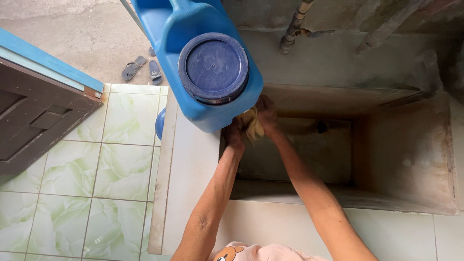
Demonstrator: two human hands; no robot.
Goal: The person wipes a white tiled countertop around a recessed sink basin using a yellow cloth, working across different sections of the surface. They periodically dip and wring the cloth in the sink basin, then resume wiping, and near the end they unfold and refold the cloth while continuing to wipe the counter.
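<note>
My left hand (235, 131) and my right hand (267, 112) are both extended forward over the near edge of a deep concrete basin (401, 159), and both are closed on a wadded pale yellow cloth (252, 126) held between them. The left hand grips the lower left portion of the cloth, fingers curled around it; the right hand grips the upper right portion from above, fingers wrapped over the bundle. The cloth sits directly below the bottom corner of a large blue plastic jug (193, 53), which rests tilted on the tiled ledge (191, 164) at the left rim of the basin, its dark blue round screw cap (213, 67) facing toward me. The right hand is touching or just beside the lower edge of the jug; I cannot tell whether contact is made. The basin interior is grey and stained, with a small dark drain opening (321, 127) on its far wall, to the right of my hands. A metal pipe (292, 31) runs down the wall above the basin. To the left, the floor is laid with pale green marbled tiles (72, 169), a dark door with a blue frame (34, 106) stands open, and a pair of grey sandals (142, 68) lies on the concrete beyond.
</note>
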